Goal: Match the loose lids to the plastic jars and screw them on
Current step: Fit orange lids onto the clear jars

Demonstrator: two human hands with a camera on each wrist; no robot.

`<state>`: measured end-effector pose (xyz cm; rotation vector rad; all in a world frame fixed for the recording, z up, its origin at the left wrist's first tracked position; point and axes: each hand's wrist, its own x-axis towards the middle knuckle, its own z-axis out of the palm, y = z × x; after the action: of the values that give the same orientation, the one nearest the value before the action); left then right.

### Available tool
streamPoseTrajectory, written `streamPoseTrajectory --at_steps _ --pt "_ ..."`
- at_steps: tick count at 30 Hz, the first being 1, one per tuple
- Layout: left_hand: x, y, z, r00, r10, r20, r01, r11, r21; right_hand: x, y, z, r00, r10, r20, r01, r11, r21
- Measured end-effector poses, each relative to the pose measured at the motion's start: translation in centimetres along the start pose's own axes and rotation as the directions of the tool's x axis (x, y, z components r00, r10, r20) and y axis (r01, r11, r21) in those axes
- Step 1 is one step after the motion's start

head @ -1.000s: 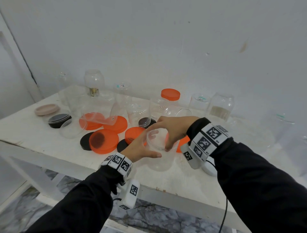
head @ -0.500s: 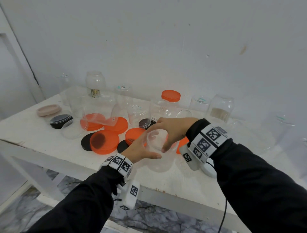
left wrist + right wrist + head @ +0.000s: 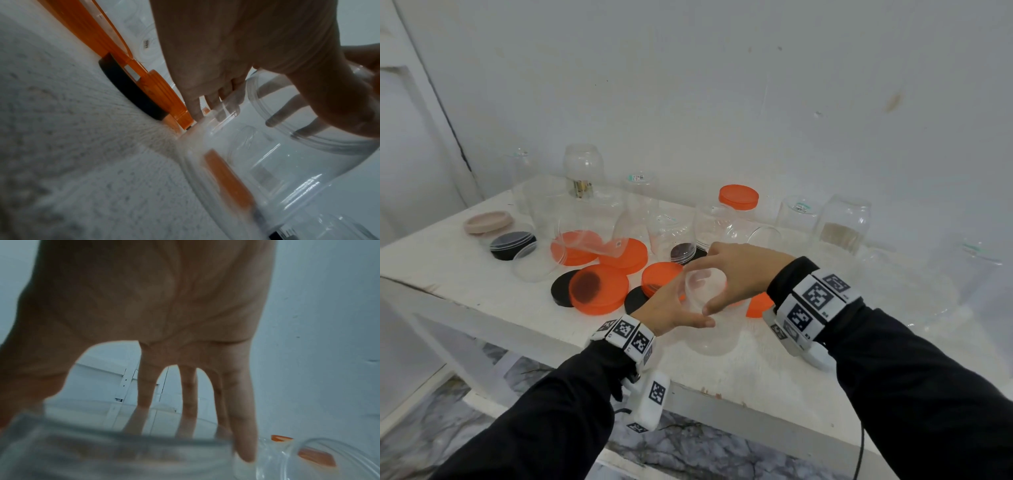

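Note:
A clear plastic jar point(image 3: 714, 337) stands upright near the table's front edge. My left hand point(image 3: 674, 308) grips its upper body from the left, thumb across the front. My right hand point(image 3: 726, 270) comes down from above, and its fingers and thumb curl round a clear lid point(image 3: 703, 284) seated on the jar's mouth. In the left wrist view my left fingers point(image 3: 195, 104) wrap behind the jar point(image 3: 267, 170). The right wrist view shows my right fingers point(image 3: 244, 426) spread down over the blurred lid point(image 3: 102, 451).
Loose orange lids point(image 3: 599, 289) and black lids point(image 3: 561, 287) lie just left of the jar on the white table point(image 3: 482, 291). Several open clear jars stand along the back wall, one capped in orange point(image 3: 738, 197). A beige lid point(image 3: 488, 222) sits far left.
My right thumb has crept a little to the left round the lid's front. The left hand and the jar have stayed in place.

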<state>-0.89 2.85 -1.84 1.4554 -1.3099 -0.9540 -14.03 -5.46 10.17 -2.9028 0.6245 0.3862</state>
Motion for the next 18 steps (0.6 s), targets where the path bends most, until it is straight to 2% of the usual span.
streamPoseTrajectory --at_steps 11,18 --pt "-0.4 0.2 0.6 0.999 0.011 -0.048 -0.014 0.998 -0.067 -0.1 0.6 1.8 0.976 -0.028 -0.215 0.020 0.999 -0.042" --pt "-0.5 0.8 0.6 0.999 0.006 -0.039 -0.008 0.999 -0.050 -0.1 1.0 1.9 0.973 -0.047 -0.224 0.043 0.999 -0.023"
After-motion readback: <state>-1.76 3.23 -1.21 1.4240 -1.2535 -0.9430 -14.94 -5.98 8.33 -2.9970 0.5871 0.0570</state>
